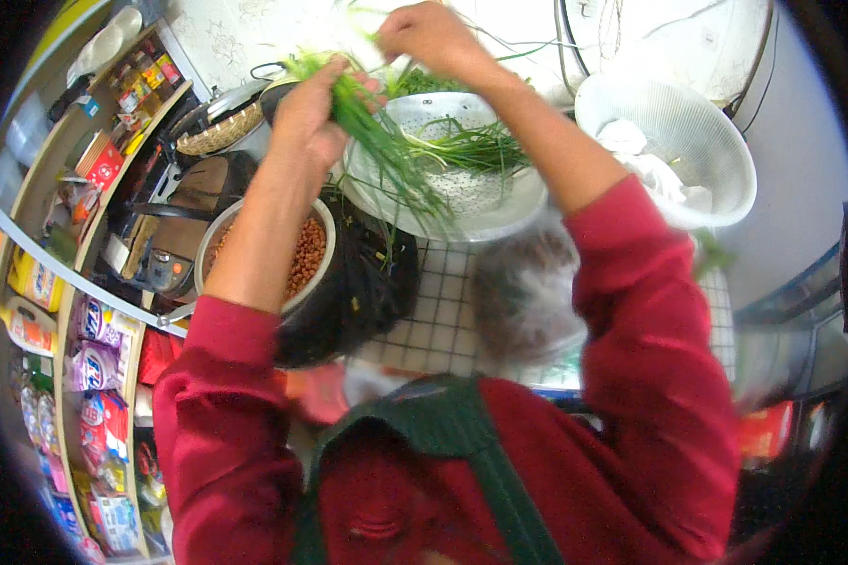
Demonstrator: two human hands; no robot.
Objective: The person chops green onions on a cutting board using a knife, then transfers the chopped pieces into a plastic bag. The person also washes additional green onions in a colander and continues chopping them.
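Note:
My left hand [314, 113] grips a bunch of thin scallions [378, 138], its long green leaves hanging down to the right over a perforated metal colander [367, 208]. Just right of the bunch's pale, glare-washed end is my right hand [431, 42], fingers curled together. Blur and glare hide whether a strand is between its fingertips. More scallions [477, 148] lie inside the colander, white ends to the left. Behind its far rim, leafy greens [431, 81] show partly.
Under my left forearm sits a bowl of reddish-brown peanuts [309, 258], beside a black plastic bag [360, 282]. A clear plastic bag [530, 296] rests on the grid-patterned tabletop [438, 304]. At right stands a white plastic basket [724, 141] holding white items. Stocked shelves [63, 318] line the left.

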